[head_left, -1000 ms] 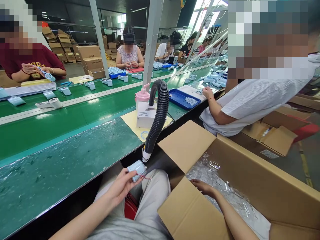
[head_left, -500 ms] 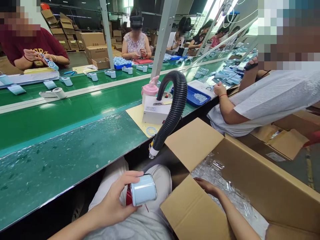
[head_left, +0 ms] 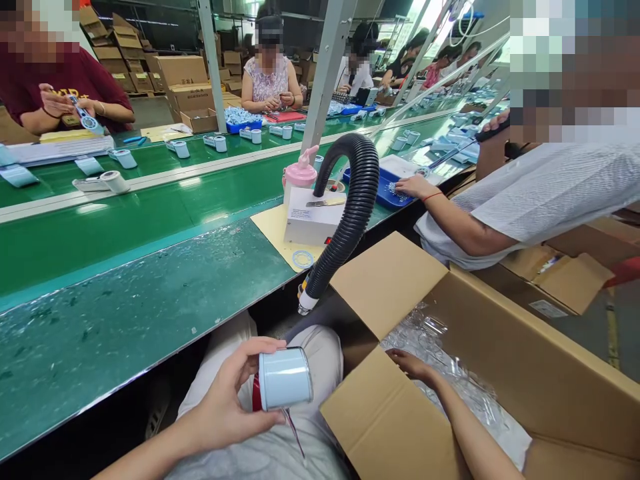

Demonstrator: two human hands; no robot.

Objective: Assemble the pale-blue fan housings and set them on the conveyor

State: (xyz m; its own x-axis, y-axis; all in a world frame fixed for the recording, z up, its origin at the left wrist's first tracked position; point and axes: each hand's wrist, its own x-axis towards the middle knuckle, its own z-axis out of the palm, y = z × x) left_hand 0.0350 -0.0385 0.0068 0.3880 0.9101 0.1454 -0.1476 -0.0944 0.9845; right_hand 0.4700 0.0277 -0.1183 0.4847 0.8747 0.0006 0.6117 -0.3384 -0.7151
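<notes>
My left hand [head_left: 237, 393] holds a light blue cylindrical part [head_left: 286, 379] above my lap, thumb below and fingers over its top. Something red shows at the part's left end, and thin dark wires hang beneath it. My right hand [head_left: 411, 365] reaches over the edge of an open cardboard box [head_left: 530, 333]; its fingertips are partly hidden behind the box flap. Inside the box lie many clear plastic pieces [head_left: 450, 367], close to that hand. Whether it grips one cannot be made out.
A black flexible hose [head_left: 350, 213] arches from a white device [head_left: 310, 223] beside a pink-lidded bottle [head_left: 300, 175]. Light blue parts lie along the green conveyor [head_left: 150, 213]. A person in white sits at the right, others across the belt.
The wires under the blue part now hang longer in view. At the right, the co-worker's hand has moved left into the blue tray. My hands have barely moved.
</notes>
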